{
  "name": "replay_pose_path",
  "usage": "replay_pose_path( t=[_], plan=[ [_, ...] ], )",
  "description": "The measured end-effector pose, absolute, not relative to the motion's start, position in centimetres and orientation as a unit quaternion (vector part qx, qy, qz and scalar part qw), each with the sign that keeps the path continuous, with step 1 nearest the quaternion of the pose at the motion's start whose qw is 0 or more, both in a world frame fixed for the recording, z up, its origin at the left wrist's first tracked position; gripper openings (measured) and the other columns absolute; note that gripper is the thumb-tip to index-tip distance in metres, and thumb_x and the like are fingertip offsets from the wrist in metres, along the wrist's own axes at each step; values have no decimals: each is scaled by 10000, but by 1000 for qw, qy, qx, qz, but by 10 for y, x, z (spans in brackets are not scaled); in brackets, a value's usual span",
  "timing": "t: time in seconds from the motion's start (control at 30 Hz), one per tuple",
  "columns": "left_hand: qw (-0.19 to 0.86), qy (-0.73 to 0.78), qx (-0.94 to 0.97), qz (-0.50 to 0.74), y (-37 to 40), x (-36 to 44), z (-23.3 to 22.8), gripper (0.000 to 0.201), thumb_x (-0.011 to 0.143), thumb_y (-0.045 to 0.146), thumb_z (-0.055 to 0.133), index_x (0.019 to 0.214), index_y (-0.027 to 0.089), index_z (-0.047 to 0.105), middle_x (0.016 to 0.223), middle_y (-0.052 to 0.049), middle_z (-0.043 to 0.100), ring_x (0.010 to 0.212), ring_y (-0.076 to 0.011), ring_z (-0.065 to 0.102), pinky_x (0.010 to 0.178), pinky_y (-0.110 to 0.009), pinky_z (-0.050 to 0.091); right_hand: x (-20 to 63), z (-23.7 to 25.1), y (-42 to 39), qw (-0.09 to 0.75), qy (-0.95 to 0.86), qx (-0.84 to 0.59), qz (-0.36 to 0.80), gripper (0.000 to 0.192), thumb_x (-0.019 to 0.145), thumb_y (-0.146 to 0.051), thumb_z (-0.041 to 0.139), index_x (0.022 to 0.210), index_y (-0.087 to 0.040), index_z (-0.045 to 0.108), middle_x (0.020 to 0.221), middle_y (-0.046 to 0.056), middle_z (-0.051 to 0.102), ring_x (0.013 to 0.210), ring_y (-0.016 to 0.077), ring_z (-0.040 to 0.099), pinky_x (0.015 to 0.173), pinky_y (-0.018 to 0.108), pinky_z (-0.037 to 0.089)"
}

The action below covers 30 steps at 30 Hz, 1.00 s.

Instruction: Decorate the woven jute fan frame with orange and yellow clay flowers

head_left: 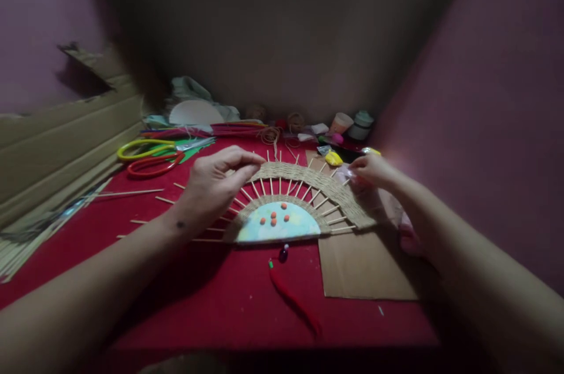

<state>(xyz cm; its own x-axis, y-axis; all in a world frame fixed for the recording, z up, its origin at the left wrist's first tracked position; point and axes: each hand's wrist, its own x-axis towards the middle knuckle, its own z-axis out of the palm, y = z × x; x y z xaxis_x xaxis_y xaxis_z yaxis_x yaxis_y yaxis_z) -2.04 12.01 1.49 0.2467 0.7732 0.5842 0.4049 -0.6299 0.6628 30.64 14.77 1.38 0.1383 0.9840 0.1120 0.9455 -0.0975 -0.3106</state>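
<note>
I see my left hand (215,183) over the half-round fan (291,204) on the red desk (211,297), fingers (247,158) pinched narrow at its rough woven string band. Thin wooden sticks (132,192) poke out like sun rays. My right hand (372,169) pinches something small and pale at the fan's right edge. Small orange beads (273,218) dot the smooth blue middle. Yellow and red scissors (147,158) lie nearby.

Two hands (215,183), one woven fan (308,186), six orange beads (274,218), two scissors (147,157), one red tassel (293,297)
</note>
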Motion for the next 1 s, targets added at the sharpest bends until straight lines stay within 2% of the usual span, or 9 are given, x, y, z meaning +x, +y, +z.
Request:
replay_pose_path(
  t=[0.1, 0.2, 0.3, 0.37, 0.47, 0.73, 0.87, 1.0],
  plan=[
    [204, 419, 731, 498, 120, -23, 19, 111, 801, 236, 613, 850, 188, 699, 807, -22, 698, 742, -144, 620, 706, -272, 508, 297, 11, 148, 141, -670, -729, 12, 251, 665, -92, 568, 833, -156, 742, 782, 104, 708, 758, 217, 614, 651, 295, 407],
    [271, 410, 711, 503, 114, -24, 24, 127, 793, 243, 612, 849, 173, 701, 769, -24, 703, 699, -137, 623, 642, -253, 511, 260, 16, 133, 152, -713, -685, -9, 250, 740, -118, 534, 886, -166, 732, 932, 119, 699, 904, 238, 607, 758, 319, 424],
    [315, 398, 690, 517, 112, -30, 32, 129, 792, 240, 613, 843, 172, 711, 719, -12, 689, 655, -123, 609, 597, -239, 495, 215, 19, 113, 153, -775, -611, 47, 250, 799, -163, 528, 960, -218, 711, 953, 51, 702, 850, 178, 622, 751, 285, 458],
    [305, 409, 671, 537, 119, -40, 38, 119, 786, 243, 625, 824, 178, 718, 670, -3, 665, 628, -115, 584, 589, -244, 478, 193, 16, 104, 126, -834, -523, 120, 244, 802, -149, 539, 964, -203, 714, 935, 75, 690, 829, 186, 612, 727, 301, 463],
    [319, 430, 643, 547, 137, -59, 39, 96, 765, 230, 649, 785, 166, 717, 622, -1, 645, 591, -100, 550, 590, -252, 463, 177, 7, 99, 103, -859, -485, 129, 255, 835, -164, 513, 987, -191, 716, 887, 99, 667, 791, 190, 597, 685, 305, 454],
    [411, 470, 586, 517, 177, -83, 4, 78, 700, 218, 667, 734, 152, 691, 587, -4, 635, 507, -92, 529, 530, -253, 443, 177, -6, 106, 95, -869, -477, 88, 226, 860, -196, 495, 880, -210, 720, 837, 85, 650, 758, 188, 585, 678, 324, 454],
    [403, 478, 606, 491, 184, -88, -11, 110, 690, 252, 664, 755, 171, 699, 643, -33, 665, 543, -125, 572, 535, -275, 460, 177, -5, 105, 112, -866, -479, 90, 192, 852, -200, 505, 824, -207, 694, 835, 76, 649, 764, 186, 580, 691, 342, 459],
    [380, 505, 656, 412, 191, -96, -8, 173, 680, 273, 647, 807, 173, 708, 715, -60, 696, 592, -158, 605, 545, -282, 469, 174, 5, 100, 174, -837, -501, 134, 124, 818, -185, 535, 765, -201, 647, 808, 49, 653, 730, 166, 577, 659, 320, 457]
  ],
)
